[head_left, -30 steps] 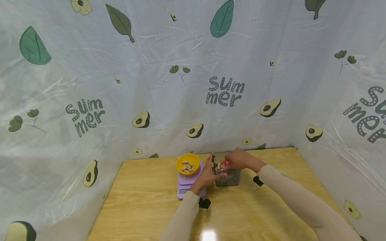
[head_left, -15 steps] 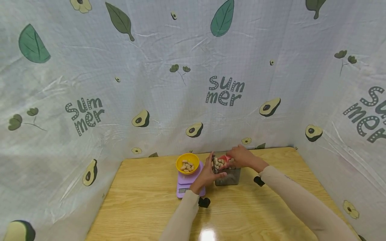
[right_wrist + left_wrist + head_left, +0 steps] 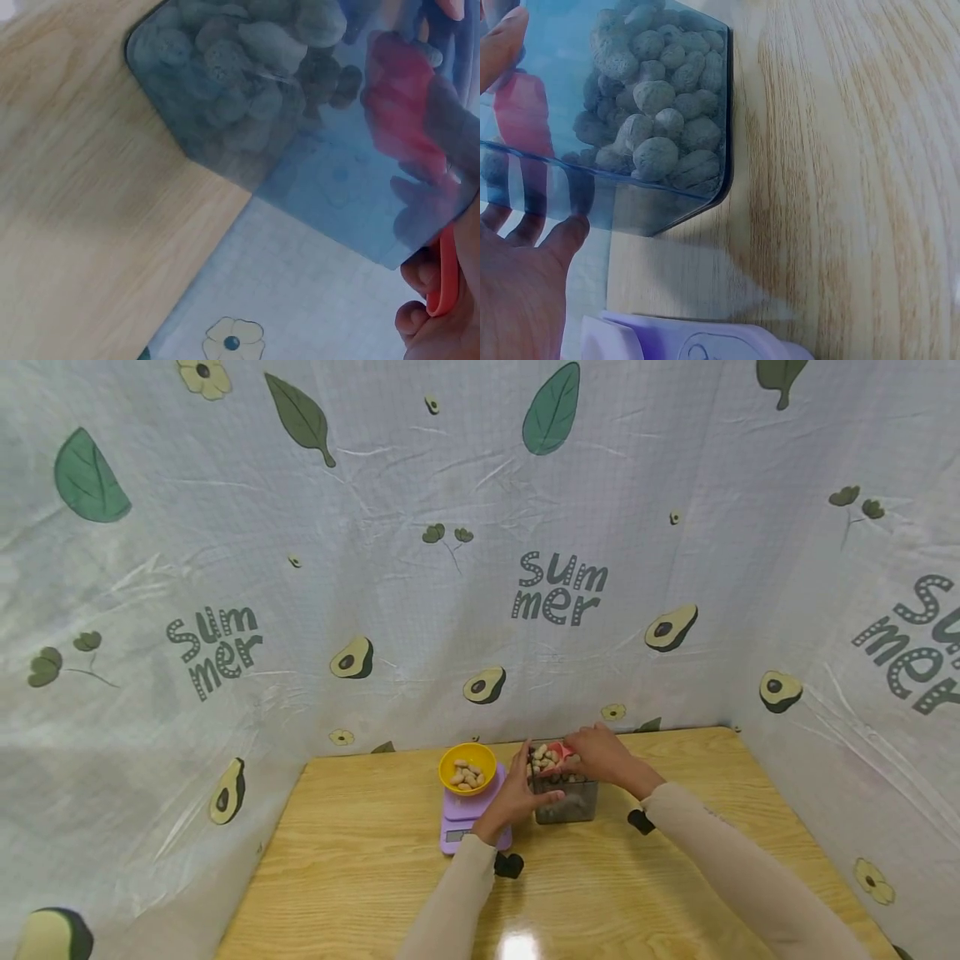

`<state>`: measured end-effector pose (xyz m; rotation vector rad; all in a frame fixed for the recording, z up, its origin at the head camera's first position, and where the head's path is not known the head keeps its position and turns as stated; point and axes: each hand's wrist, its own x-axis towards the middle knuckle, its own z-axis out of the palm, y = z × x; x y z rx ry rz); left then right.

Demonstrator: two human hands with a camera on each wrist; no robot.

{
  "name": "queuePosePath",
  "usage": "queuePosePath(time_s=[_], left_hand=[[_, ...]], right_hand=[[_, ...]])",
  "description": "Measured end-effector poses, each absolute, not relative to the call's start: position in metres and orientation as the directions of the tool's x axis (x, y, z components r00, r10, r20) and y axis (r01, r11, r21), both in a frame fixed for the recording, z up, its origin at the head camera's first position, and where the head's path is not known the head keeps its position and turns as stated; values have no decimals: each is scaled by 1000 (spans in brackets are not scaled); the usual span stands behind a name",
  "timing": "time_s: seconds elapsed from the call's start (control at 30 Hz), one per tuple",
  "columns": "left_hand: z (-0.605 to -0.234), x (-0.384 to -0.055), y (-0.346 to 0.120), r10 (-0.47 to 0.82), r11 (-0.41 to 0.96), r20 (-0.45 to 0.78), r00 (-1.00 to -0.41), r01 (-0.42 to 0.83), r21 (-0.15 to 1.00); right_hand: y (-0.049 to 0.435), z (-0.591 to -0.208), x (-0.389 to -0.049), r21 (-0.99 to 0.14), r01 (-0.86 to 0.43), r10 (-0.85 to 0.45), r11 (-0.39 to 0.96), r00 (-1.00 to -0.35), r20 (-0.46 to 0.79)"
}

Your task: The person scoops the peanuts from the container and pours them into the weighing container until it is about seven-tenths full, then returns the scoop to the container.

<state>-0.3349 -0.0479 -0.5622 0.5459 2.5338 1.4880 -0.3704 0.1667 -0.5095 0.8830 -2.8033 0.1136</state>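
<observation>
My left hand (image 3: 514, 795) grips the near left corner of a clear grey plastic box (image 3: 566, 806), thumb along its front wall and fingers at its left side. Inside lie unshelled peanuts (image 3: 656, 97), heaped toward one end in the wrist views. A red scoop (image 3: 559, 748), held by my right hand (image 3: 603, 755), is down in the box with peanuts at its mouth. Its looped handle (image 3: 447, 274) shows between my fingers in the right wrist view. Left of the box, a yellow bowl (image 3: 478, 751) with several peanuts sits on a purple kitchen scale (image 3: 459, 808).
Everything stands near the back edge of a wooden table (image 3: 360, 827). A printed sheet (image 3: 420, 610) hangs behind and at both sides. The scale is close beside my left wrist, and its display (image 3: 459, 835) is too small to read.
The scoop has tilted and shifted among the peanuts, so more of its red body shows near the back of the box. My right hand has moved slightly; my left hand stays at the box.
</observation>
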Motion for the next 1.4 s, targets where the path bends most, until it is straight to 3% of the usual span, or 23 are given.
queuePosePath(time_s=[0.27, 0.47, 1.0, 1.4], left_hand=[[-562, -335, -47, 362, 465, 46, -931, 223, 857], [-563, -335, -46, 370, 464, 43, -928, 225, 857], [-558, -332, -46, 373, 465, 51, -926, 234, 854], [-552, -327, -49, 351, 471, 54, -935, 226, 853]], right_hand=[[173, -511, -367, -106, -545, -516, 832, -829, 216], [178, -514, -361, -98, -526, -489, 845, -834, 258], [200, -520, -360, -198, -559, -471, 805, -805, 360], [206, -503, -356, -232, -568, -474, 789, -805, 357]])
